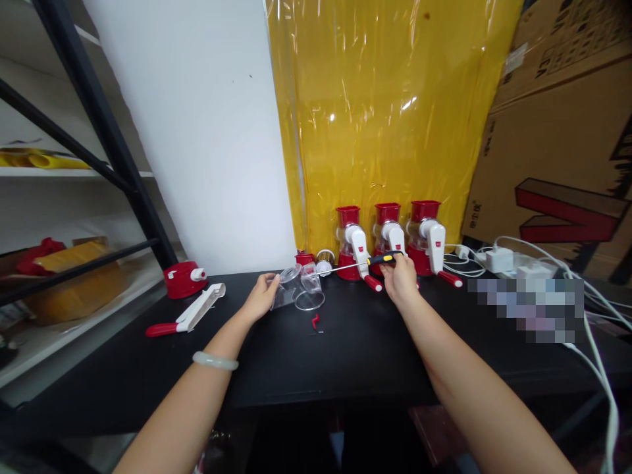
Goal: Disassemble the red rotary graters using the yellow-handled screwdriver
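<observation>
My left hand grips the left side of a clear plastic grater body, tilted over the black table. In my right hand is a screwdriver with a black and yellow handle. Its long shaft points left, and the tip meets the clear body or lies just in front of it; I cannot tell which. Below the body lie a small red part and tiny screw-like pieces. To the left are a white crank arm with a red handle and a red base.
Three red and white rotary graters stand at the back by a yellow plastic curtain. A grater drum sits behind the clear body. White cables and chargers lie right, near a large cardboard box. A shelf rack stands left.
</observation>
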The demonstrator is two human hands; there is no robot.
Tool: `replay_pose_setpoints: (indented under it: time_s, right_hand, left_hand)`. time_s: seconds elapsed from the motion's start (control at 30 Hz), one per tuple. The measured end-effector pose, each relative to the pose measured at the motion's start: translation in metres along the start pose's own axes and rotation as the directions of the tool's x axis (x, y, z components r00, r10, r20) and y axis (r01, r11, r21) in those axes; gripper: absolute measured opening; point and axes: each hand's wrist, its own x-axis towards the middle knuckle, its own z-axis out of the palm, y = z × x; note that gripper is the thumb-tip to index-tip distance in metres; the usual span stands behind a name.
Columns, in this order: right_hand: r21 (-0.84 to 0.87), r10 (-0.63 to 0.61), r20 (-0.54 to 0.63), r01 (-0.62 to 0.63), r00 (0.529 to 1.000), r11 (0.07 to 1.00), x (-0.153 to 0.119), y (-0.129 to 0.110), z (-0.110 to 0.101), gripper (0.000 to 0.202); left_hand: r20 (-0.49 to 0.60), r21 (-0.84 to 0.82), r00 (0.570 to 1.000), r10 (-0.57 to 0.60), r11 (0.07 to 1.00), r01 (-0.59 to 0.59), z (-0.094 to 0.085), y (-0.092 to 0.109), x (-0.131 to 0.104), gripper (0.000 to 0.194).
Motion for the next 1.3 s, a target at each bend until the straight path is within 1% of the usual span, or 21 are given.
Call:
replay_pose_setpoints:
  time_s: [0.07, 0.2, 0.27, 0.37, 0.43, 0.53, 0.6, 0.73, 0.87, 1.0, 1.07, 1.17, 1.23, 1.3]
  right_hand:
    - [0.003, -0.023, 0.028, 0.023, 0.999, 1.0, -0.0017, 0.0, 0.0016, 0.024]
    - [-0.051, -0.091, 0.083, 0.096, 0.992, 0.994, -0.0051, 0.0022, 0.0027, 0.041]
    - [-0.085, -0.116, 0.065, 0.121, 0.991, 0.989, -0.0057, 0.0036, 0.0017, 0.047]
    - [-0.138, -0.093, 0.048, 0.099, 0.995, 0.985, -0.0053, 0.0052, -0.0002, 0.049]
    - [-0.144, -0.078, 0.051, 0.084, 0.996, 0.986, -0.0045, 0.0056, -0.001, 0.05]
    - [-0.113, -0.101, 0.036, 0.104, 0.994, 0.988, -0.0029, 0.0058, -0.0016, 0.051]
    - [-0.105, -0.096, 0.026, 0.098, 0.995, 0.99, -0.0016, 0.0059, -0.0022, 0.048]
    - [-0.094, -0.039, 0.043, 0.043, 0.998, 0.995, -0.0002, 0.0048, -0.0026, 0.039]
    - [-0.03, 0.009, 0.026, -0.008, 1.0, 1.0, -0.002, 0.002, -0.0002, 0.026]
    - [0.039, 0.039, -0.013, -0.039, 0.999, 0.998, -0.0039, -0.0002, 0.0023, 0.02]
    - [0.054, 0.009, -0.014, -0.009, 1.0, 0.998, -0.004, 0.0005, 0.0023, 0.021]
    - [-0.005, -0.046, 0.003, 0.046, 0.999, 0.999, -0.0024, 0.0041, 0.0005, 0.029]
    - [-0.06, -0.054, 0.005, 0.055, 0.999, 0.997, -0.0003, 0.0068, -0.0014, 0.033]
    - [-0.081, -0.054, -0.009, 0.053, 0.998, 0.995, 0.0017, 0.0082, -0.0027, 0.034]
  left_hand:
    - [-0.006, -0.006, 1.0, -0.004, 1.0, 0.004, 0.0, 0.0008, -0.0009, 0.06]
    - [-0.018, -0.015, 1.0, -0.004, 1.0, 0.004, -0.0003, 0.001, -0.0014, 0.059]
    - [-0.016, -0.017, 1.0, -0.002, 1.0, 0.002, -0.0005, 0.0007, -0.001, 0.058]
    - [-0.018, -0.012, 1.0, -0.011, 1.0, 0.01, -0.0005, 0.0003, -0.0001, 0.058]
    - [-0.015, -0.006, 1.0, -0.013, 1.0, 0.013, -0.0004, 0.0001, 0.0003, 0.058]
    - [-0.008, -0.014, 1.0, -0.004, 1.0, 0.004, -0.0001, -0.0004, 0.0004, 0.059]
    - [-0.01, -0.021, 1.0, -0.004, 1.0, 0.004, 0.0, -0.0006, 0.0004, 0.059]
    - [-0.013, -0.016, 1.0, -0.009, 1.0, 0.009, -0.0007, -0.0005, 0.0, 0.059]
    - [-0.01, -0.01, 1.0, 0.013, 1.0, -0.013, -0.0014, -0.0009, -0.0005, 0.061]
    - [0.001, 0.018, 1.0, 0.016, 1.0, -0.016, -0.0016, -0.0013, -0.0005, 0.063]
    - [0.003, 0.016, 1.0, 0.019, 1.0, -0.019, -0.0015, -0.0009, -0.0007, 0.063]
    - [0.006, 0.011, 1.0, 0.009, 1.0, -0.009, -0.0014, 0.0006, -0.0015, 0.064]
    - [0.013, 0.009, 1.0, 0.008, 1.0, -0.008, -0.0012, 0.0017, -0.0021, 0.064]
    - [0.012, 0.004, 1.0, 0.012, 1.0, -0.012, -0.0011, 0.0025, -0.0025, 0.063]
